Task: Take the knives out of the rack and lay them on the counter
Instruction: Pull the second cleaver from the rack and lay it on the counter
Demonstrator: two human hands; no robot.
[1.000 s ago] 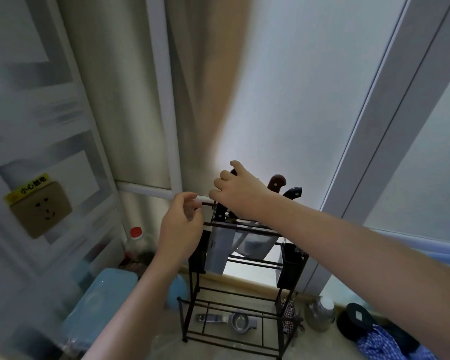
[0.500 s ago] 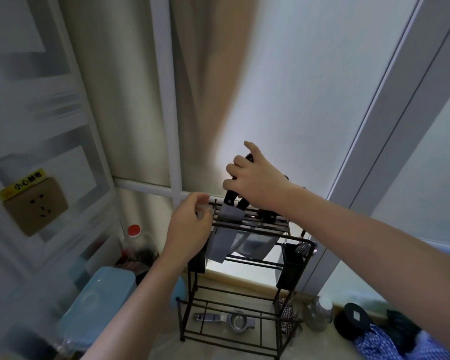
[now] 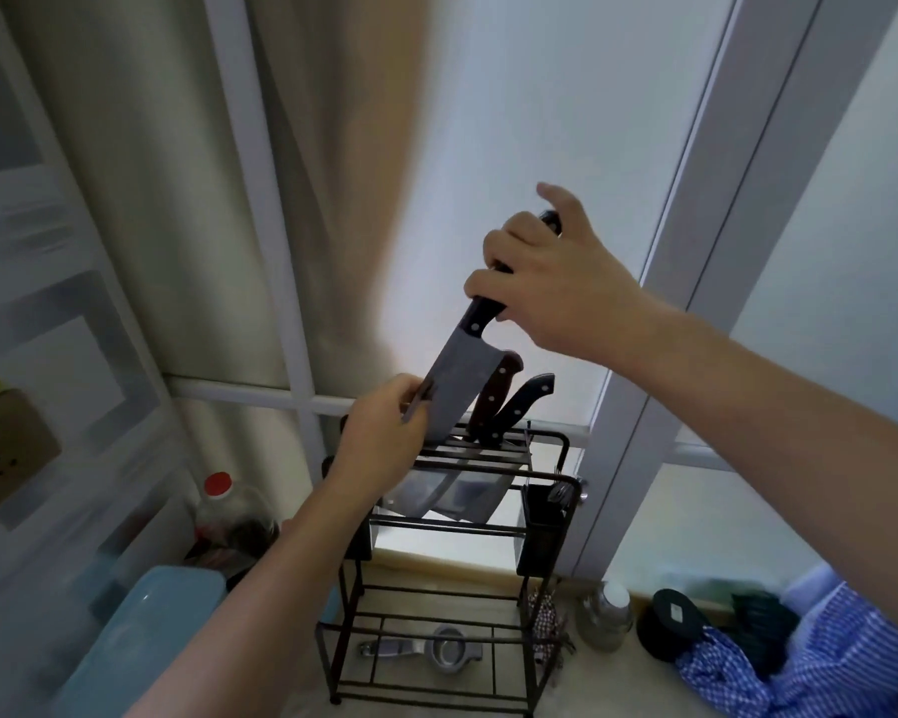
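A black wire knife rack point(image 3: 545, 479) stands on the counter against the window. My right hand point(image 3: 556, 287) is shut on the black handle of a cleaver point(image 3: 457, 375), which is lifted almost clear of the rack's top slots and tilted, blade down to the left. My left hand point(image 3: 384, 432) pinches the cleaver's blade edge near its lower corner. Two more knives stay in the rack: one with a brown handle point(image 3: 496, 396) and one with a black handle point(image 3: 527, 399). Their broad blades show below the top rails.
A metal squeezer point(image 3: 436, 650) lies on the rack's bottom shelf. A red-capped bottle point(image 3: 224, 510) and a blue lidded box point(image 3: 141, 640) stand to the left. A small jar point(image 3: 610, 611), a black round lid point(image 3: 672, 621) and blue checked cloth point(image 3: 799, 665) lie to the right.
My right hand has pulled the cleaver upward out of the rack slot. My left hand moved from the rack's top rail onto the blade.
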